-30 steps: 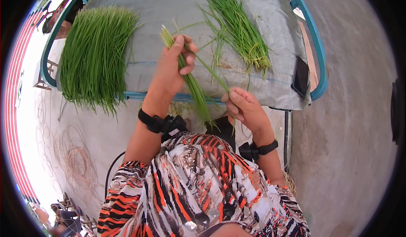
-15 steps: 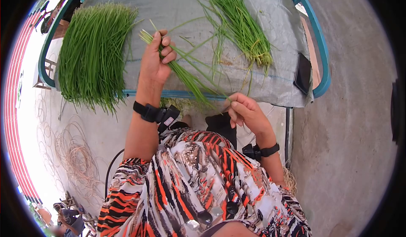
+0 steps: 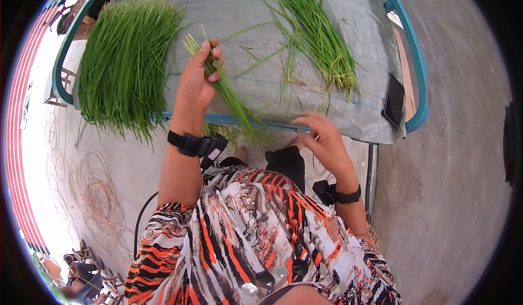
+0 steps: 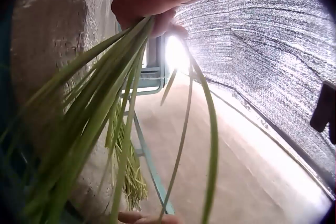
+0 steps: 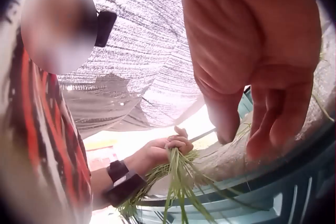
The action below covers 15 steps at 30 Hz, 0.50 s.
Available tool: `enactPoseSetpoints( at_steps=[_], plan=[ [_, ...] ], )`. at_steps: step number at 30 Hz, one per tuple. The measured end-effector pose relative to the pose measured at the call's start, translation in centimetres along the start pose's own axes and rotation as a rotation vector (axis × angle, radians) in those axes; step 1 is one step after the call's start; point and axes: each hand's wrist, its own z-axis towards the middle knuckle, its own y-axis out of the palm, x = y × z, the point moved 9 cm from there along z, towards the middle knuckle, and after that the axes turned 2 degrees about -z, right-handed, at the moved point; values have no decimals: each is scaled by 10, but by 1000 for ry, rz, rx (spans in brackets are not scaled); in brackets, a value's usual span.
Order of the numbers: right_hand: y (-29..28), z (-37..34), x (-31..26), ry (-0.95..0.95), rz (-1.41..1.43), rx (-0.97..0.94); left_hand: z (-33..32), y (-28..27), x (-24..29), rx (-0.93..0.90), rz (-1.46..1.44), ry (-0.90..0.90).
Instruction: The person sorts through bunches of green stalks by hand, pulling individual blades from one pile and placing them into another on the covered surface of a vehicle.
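Evidently, a thin bunch of chive-like leaves point(image 3: 229, 97) is gripped near its pale ends by the left hand point(image 3: 197, 81) at eleven o'clock, likely so the bases are kept together while the green tips hang free. At three o'clock, the right hand point(image 3: 328, 144) is held open, nothing visibly gripped. The dense pile point(image 3: 128, 65) at ten is laid apart from the looser bundle point(image 3: 321, 38) at one, perhaps against mixing.

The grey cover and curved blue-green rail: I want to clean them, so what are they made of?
Grey cover: probably plastic sheeting with a slight sheen, judging by its crinkles.
Rail: likely metal, painted smooth, judging by its even colour.
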Motion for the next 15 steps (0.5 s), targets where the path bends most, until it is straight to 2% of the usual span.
enactPoseSetpoints(
  at_steps=[1,4,7,10,15],
  plan=[
    [-8,4,-10,-123,-146,77,-1,0,2,21,51,-4],
    [-22,17,-2,107,-176,190,-7,6,4,182,77,10],
    [-27,40,-16,37,-318,355,-1,6,-6,140,21,18],
    [-18,64,-16,77,-458,350,6,-9,-19,21,3,12],
    [-11,81,-4,52,-471,371,3,-4,-16,26,99,66]
  ],
)
